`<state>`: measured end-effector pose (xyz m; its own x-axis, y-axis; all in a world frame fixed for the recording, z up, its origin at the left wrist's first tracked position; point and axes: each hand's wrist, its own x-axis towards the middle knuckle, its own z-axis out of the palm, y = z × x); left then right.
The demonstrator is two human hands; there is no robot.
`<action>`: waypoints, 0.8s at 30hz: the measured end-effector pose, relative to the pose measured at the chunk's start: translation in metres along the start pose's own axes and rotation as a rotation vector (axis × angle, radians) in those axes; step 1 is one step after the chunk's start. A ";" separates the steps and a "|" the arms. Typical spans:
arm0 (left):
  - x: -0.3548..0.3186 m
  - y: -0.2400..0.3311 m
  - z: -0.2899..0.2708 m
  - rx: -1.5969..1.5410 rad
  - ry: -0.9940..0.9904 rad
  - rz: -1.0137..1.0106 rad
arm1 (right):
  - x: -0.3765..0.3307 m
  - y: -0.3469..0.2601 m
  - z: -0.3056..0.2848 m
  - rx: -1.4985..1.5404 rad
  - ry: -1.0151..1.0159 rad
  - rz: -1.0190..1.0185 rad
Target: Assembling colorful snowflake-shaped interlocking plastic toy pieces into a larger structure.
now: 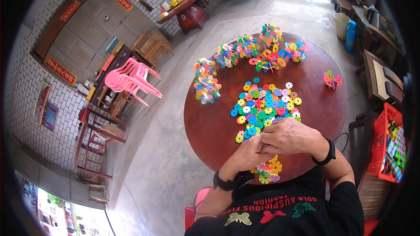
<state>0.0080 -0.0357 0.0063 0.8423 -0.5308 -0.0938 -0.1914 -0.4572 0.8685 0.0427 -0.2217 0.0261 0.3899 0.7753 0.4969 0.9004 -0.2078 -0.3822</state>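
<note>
My left hand (246,154) and my right hand (286,136) meet above the near part of a round table, fingers closed and pressed together. What they pinch is hidden behind the knuckles. Right below them shows a small cluster of flower-shaped plastic discs (274,167), yellow, green, purple and reddish; I cannot tell whether it hangs from my fingers or lies on the table. Just beyond my hands spreads a loose pile of notched flower discs (261,109) in many colours. A black band (326,152) circles my right wrist, and another dark band (229,181) my left.
Several balls of joined discs (227,55) curve along the far left of the brown table (321,118). A small pink-red disc piece (332,80) stands at the right. Stacked pink chairs (129,76) stand leftward; a red basket (377,148) of plastic pieces sits right.
</note>
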 end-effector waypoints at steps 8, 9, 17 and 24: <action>-0.007 0.015 -0.004 -0.298 -0.195 -0.035 | -0.002 0.007 0.000 0.230 0.006 -0.130; -0.007 0.014 -0.004 -0.300 -0.194 -0.036 | -0.002 0.009 0.001 0.291 0.018 -0.146; -0.011 -0.011 -0.006 0.103 -0.106 0.441 | -0.036 0.006 -0.060 1.134 0.831 0.090; 0.006 -0.011 0.000 -0.193 0.209 0.098 | -0.022 0.023 -0.065 0.553 0.623 0.584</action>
<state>0.0157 -0.0339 -0.0035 0.9138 -0.3981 0.0798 -0.1943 -0.2562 0.9469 0.0675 -0.2825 0.0572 0.9133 0.1598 0.3746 0.3834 -0.0273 -0.9232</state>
